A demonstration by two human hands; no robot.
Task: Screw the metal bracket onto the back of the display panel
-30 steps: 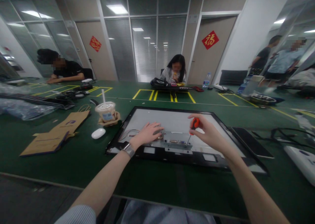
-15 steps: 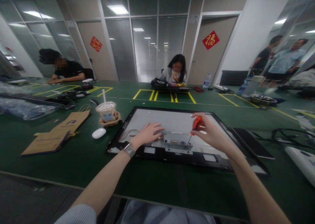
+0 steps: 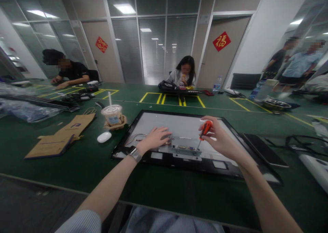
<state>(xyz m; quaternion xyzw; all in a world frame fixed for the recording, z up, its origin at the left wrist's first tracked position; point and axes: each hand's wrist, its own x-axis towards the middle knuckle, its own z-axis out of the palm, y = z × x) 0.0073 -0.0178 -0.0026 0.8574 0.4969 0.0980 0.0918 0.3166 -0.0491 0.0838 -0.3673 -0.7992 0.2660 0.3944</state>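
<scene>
A flat display panel (image 3: 159,123) with a black frame lies back side up on the table before me. Near its front edge sits a metal bracket (image 3: 183,141) with connector ports. My right hand (image 3: 216,134) grips an orange and black screwdriver (image 3: 205,129), its shaft slanting down to the right end of the bracket. Whether the tip sits in a screw is too small to tell. My left hand (image 3: 156,138) rests flat on the panel with its fingers stretched toward the bracket's left end. Thin cables (image 3: 134,139) run under and beside that hand.
Left of the panel are a lidded drink cup (image 3: 113,115), a white mouse (image 3: 104,137) and brown paper bags (image 3: 57,137). A dark slab (image 3: 265,149) and black cables (image 3: 304,140) lie to the right. People sit across the green table (image 3: 84,171).
My view has shifted slightly. The screwdriver stays in my right hand at the bracket's right end, and my left hand keeps its place on the panel.
</scene>
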